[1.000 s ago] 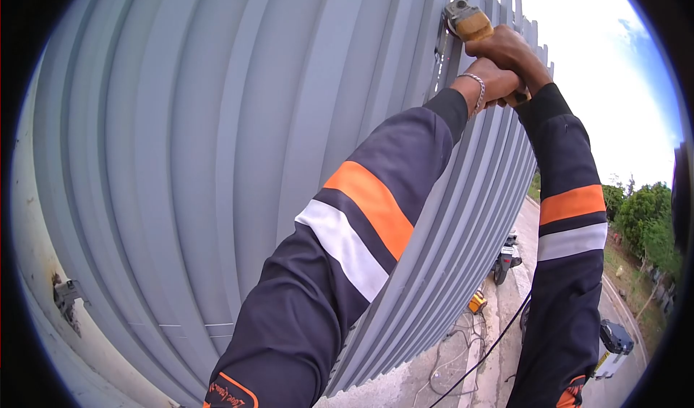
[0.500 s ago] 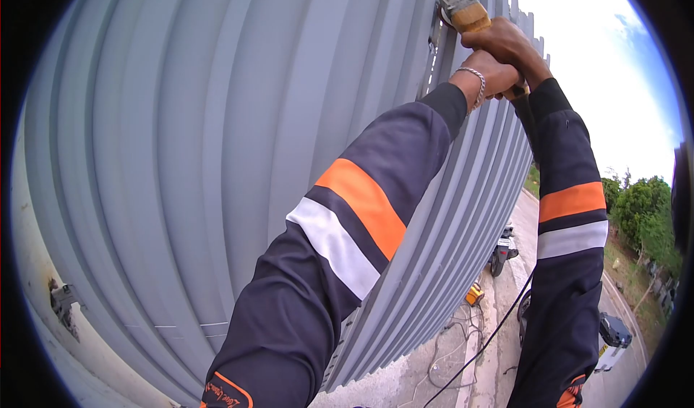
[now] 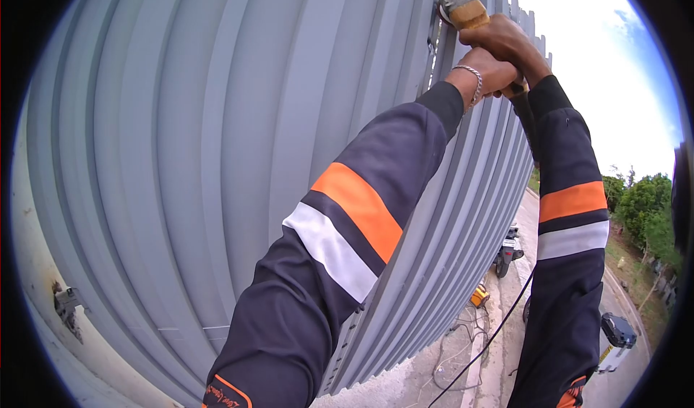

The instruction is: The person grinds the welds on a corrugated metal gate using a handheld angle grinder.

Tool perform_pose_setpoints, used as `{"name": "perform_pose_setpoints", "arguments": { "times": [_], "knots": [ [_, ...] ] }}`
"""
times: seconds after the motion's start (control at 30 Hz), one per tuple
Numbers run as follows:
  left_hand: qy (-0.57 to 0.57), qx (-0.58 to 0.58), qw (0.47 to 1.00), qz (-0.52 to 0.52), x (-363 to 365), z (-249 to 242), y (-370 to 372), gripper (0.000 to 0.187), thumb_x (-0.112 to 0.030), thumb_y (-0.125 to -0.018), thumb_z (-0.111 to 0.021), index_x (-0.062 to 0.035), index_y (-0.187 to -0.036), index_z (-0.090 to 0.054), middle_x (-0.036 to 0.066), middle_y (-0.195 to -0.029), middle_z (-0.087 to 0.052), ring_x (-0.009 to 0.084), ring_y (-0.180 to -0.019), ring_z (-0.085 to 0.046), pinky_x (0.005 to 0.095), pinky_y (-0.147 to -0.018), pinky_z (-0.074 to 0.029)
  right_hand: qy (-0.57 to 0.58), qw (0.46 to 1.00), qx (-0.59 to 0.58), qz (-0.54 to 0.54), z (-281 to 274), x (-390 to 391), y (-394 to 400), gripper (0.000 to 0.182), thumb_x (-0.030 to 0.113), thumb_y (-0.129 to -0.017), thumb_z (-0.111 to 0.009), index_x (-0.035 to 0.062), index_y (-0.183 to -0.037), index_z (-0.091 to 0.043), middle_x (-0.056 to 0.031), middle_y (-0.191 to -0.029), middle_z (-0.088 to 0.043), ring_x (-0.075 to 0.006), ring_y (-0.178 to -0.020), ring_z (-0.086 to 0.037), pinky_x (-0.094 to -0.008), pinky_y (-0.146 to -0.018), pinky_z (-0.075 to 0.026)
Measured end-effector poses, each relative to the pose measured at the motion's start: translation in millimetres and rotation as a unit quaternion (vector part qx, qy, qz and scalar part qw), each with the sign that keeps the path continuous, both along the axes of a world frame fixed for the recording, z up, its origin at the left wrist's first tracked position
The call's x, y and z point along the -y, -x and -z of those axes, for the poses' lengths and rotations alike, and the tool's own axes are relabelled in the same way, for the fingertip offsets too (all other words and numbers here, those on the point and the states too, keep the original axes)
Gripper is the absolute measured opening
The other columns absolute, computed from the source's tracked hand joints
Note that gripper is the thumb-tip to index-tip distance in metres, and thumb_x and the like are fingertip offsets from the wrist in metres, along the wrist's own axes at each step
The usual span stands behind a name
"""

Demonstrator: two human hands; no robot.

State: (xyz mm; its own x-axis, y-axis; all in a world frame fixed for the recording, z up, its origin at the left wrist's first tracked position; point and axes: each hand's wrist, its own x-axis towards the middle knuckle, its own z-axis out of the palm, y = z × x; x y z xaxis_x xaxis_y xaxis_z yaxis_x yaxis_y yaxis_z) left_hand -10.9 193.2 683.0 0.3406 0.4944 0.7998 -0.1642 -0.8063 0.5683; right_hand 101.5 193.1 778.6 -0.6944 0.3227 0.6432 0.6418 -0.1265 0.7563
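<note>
Grey ribbed metal fence (image 3: 217,155) fills the left and middle of the view. High at the far top, both hands wrap a yellow power tool (image 3: 463,10) pressed to a slat: the right hand (image 3: 506,43) is closed round its body and the left hand (image 3: 493,71), with a bracelet, is clasped just below. The tool looks heavy and rigid, best gripped two-handed by the body. Its cable (image 3: 491,343) hangs to the ground at the right.
</note>
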Motion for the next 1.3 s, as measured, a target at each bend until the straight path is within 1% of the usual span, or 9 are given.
{"name": "perform_pose_setpoints", "arguments": {
  "times": [0.2, 0.3, 0.37, 0.43, 0.53, 0.8, 0.93, 1.2, 1.3],
  "knots": [
    [0.011, 0.0, 1.0, 0.018, -1.4, -2.1, -1.4, 0.021, -0.019, -0.083, -0.076, -0.0015, -0.093, -0.072, 0.01, -0.077, -0.07, 0.0119, -0.057, -0.057, 0.0265, -0.046, -0.037, 0.035, 0.995, -0.088, 0.011, 7.3, 11.9, 10.2, 0.029, 0.018, -0.077, -0.08, 0.0284, -0.103, -0.071, -0.0089, -0.081, -0.07, -0.0291, -0.077, -0.075, -0.0404, -0.068, -0.063],
    [0.0, -0.014, 1.0, -0.001, -1.0, -2.7, 0.9, 0.02, -0.018, -0.082, -0.076, -0.0017, -0.093, -0.072, 0.01, -0.076, -0.069, 0.0118, -0.057, -0.057, 0.0263, -0.046, -0.036, 0.057, 0.992, -0.11, 0.025, 1.2, 7.5, 8.8, 0.031, 0.033, -0.082, -0.079, 0.0224, -0.112, -0.078, -0.013, -0.091, -0.076, -0.0269, -0.085, -0.078, -0.0385, -0.079, -0.065],
    [-0.015, 0.0, 1.0, -0.011, -1.7, -2.2, -1.1, 0.02, -0.018, -0.082, -0.075, -0.0017, -0.093, -0.072, 0.009, -0.076, -0.069, 0.0123, -0.058, -0.057, 0.0266, -0.046, -0.036, 0.096, 0.97, -0.22, -0.03, -11.0, -11.7, 2.8, 0.027, 0.024, -0.079, -0.079, 0.0262, -0.105, -0.074, -0.0106, -0.085, -0.072, -0.0283, -0.08, -0.076, -0.0392, -0.074, -0.064],
    [-0.034, 0.01, 0.999, -0.02, -6.7, -5.2, -7.9, 0.02, -0.018, -0.081, -0.075, -0.0015, -0.093, -0.072, 0.009, -0.076, -0.069, 0.0128, -0.058, -0.057, 0.0268, -0.046, -0.036, 0.122, 0.951, -0.273, -0.077, -18.6, -16.4, -4.4, 0.025, 0.027, -0.076, -0.077, 0.0195, -0.1, -0.075, -0.0135, -0.085, -0.072, -0.0286, -0.078, -0.076, -0.0403, -0.071, -0.062],
    [-0.058, 0.014, 0.998, -0.03, -12.0, -16.8, -11.8, 0.021, -0.018, -0.081, -0.075, -0.0012, -0.093, -0.072, 0.01, -0.077, -0.07, 0.0131, -0.058, -0.057, 0.0266, -0.046, -0.035, 0.127, 0.946, -0.278, -0.108, -30.7, -13.4, -4.7, 0.045, 0.042, -0.076, -0.075, 0.0049, -0.101, -0.079, -0.0205, -0.091, -0.076, -0.0284, -0.079, -0.077, -0.0413, -0.072, -0.062],
    [-0.05, -0.015, 0.998, -0.021, 15.5, -60.1, 10.7, 0.022, -0.021, -0.084, -0.072, -0.0007, -0.093, -0.073, 0.013, -0.081, -0.072, 0.01, -0.057, -0.054, 0.0256, -0.048, -0.036, -0.027, 0.998, -0.037, 0.035, -59.8, 18.2, 13.5, 0.044, 0.022, -0.077, -0.088, 0.0255, -0.119, -0.073, -0.0101, -0.101, -0.078, -0.0294, -0.093, -0.079, -0.0369, -0.086, -0.065],
    [-0.039, -0.014, 0.999, -0.025, 10.3, -72.9, 8.4, 0.025, -0.024, -0.089, -0.065, -0.0014, -0.094, -0.074, 0.012, -0.082, -0.074, 0.0095, -0.056, -0.055, 0.0239, -0.049, -0.038, 0.01, 0.997, -0.069, -0.033, -69.7, 16.0, 10.8, 0.026, 0.02, -0.083, -0.079, 0.0197, -0.108, -0.073, -0.0143, -0.092, -0.074, -0.0276, -0.083, -0.078, -0.0371, -0.078, -0.066],
    [-0.018, -0.008, 1.0, -0.005, -9.3, -92.8, 4.4, 0.021, -0.024, -0.09, -0.064, -0.0042, -0.091, -0.072, 0.01, -0.082, -0.074, 0.0098, -0.057, -0.058, 0.026, -0.052, -0.04, 0.099, 0.953, -0.269, -0.095, -70.2, 27.3, 31.9, 0.028, 0.015, -0.081, -0.083, 0.0153, -0.107, -0.074, -0.0124, -0.092, -0.076, -0.0281, -0.081, -0.078, -0.0359, -0.079, -0.067],
    [-0.014, 0.002, 1.0, -0.007, -10.5, -92.6, 7.1, 0.021, -0.024, -0.089, -0.064, -0.0045, -0.092, -0.071, 0.01, -0.08, -0.073, 0.0101, -0.057, -0.057, 0.0266, -0.052, -0.039, 0.072, 0.976, -0.189, -0.083, -73.1, 22.8, 30.9, 0.028, 0.013, -0.079, -0.083, 0.013, -0.106, -0.074, -0.0112, -0.091, -0.076, -0.0279, -0.081, -0.078, -0.0361, -0.078, -0.066]
  ]
}}
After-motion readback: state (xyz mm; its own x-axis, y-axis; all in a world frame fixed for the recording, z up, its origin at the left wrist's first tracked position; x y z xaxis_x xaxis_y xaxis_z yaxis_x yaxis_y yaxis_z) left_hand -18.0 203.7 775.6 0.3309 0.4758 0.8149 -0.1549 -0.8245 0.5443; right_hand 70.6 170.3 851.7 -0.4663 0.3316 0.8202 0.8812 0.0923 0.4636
